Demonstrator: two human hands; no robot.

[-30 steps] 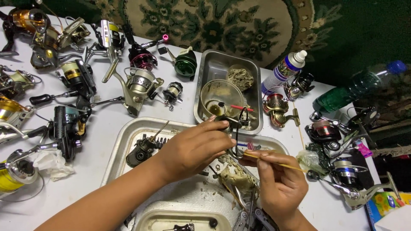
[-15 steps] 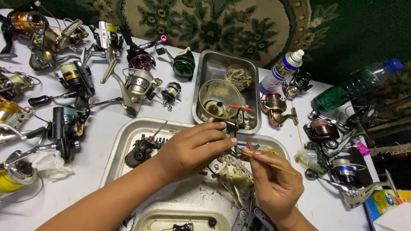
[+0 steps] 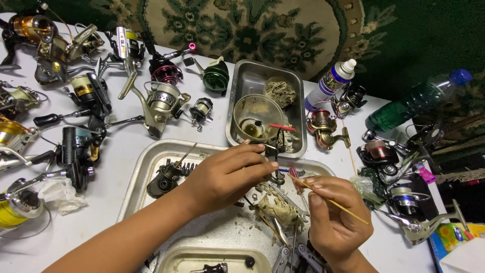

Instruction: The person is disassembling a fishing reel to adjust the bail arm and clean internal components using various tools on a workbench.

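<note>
Left hand (image 3: 225,174) pinches a small dark metal part (image 3: 277,151) over the large steel tray (image 3: 151,172), near centre of the bench (image 3: 116,146). Right hand (image 3: 333,222) is closed on a thin wooden stick (image 3: 331,202), its tip touching the part. The part's shape is hard to make out; the fingers hide its near end. Reel body (image 3: 164,179) lies left in the tray. Both hands sit as they did half a second earlier.
</note>
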